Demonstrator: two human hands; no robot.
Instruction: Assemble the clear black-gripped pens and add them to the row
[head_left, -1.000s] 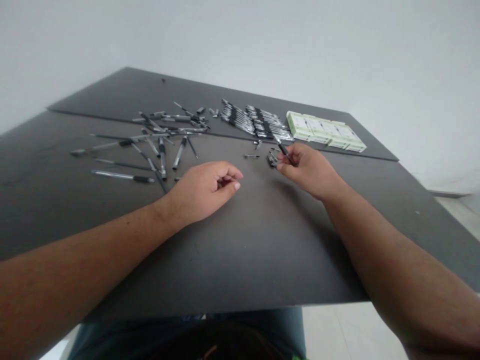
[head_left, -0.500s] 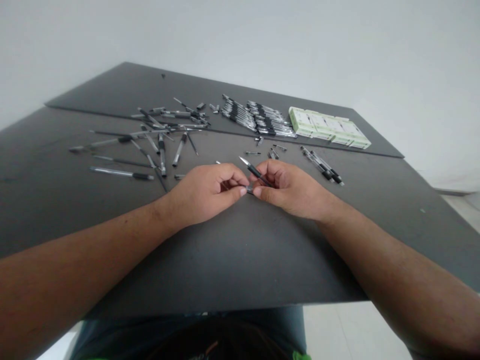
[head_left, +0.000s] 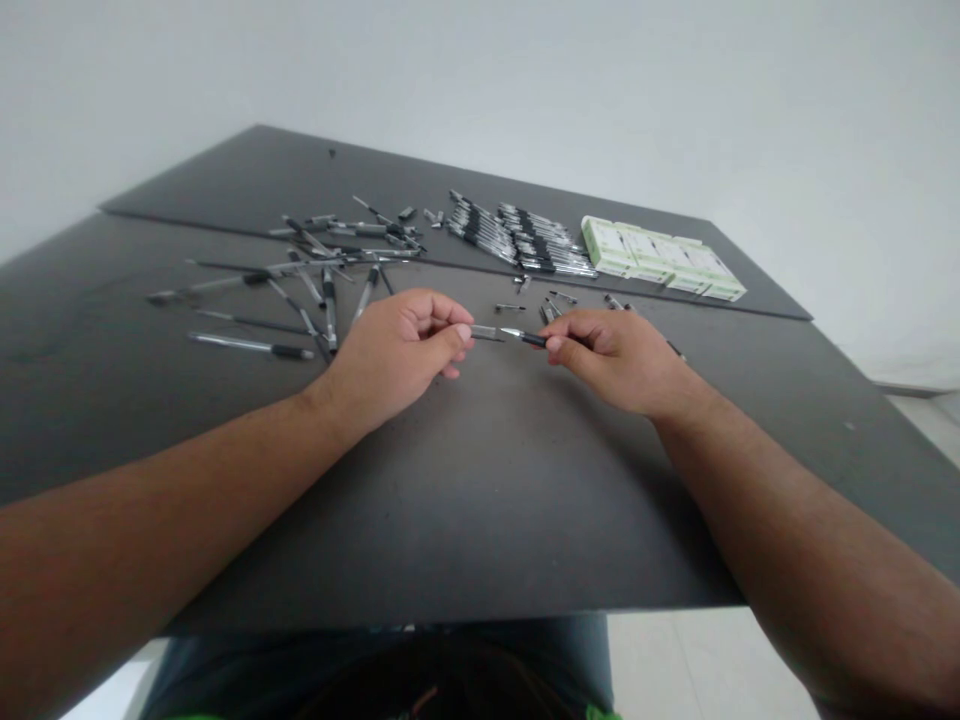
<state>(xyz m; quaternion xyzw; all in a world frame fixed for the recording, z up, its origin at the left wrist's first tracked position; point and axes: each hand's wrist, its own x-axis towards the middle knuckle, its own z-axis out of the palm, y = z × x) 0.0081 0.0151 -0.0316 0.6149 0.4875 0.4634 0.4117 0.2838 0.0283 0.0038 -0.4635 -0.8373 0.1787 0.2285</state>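
A clear pen cap with a dark clip juts to the right from the fingertips of my left hand, which is closed on it. My right hand pinches a pen by its black grip, and its silver tip points left. Pen tip and cap lie almost in line, with a very small gap or none; I cannot tell whether they touch. Both hands are held over the grey table. The pen's rear end is hidden by my right hand.
Loose pens and pen parts lie scattered at the left. Rows of pens are laid out at the back, beside green-and-white boxes. Small caps lie behind my hands, and a few pens are partly hidden behind my right hand.
My hands have drawn apart and risen a little. The pen has swung from pointing up and left to nearly level, and the cap now shows beyond my left fingertips.
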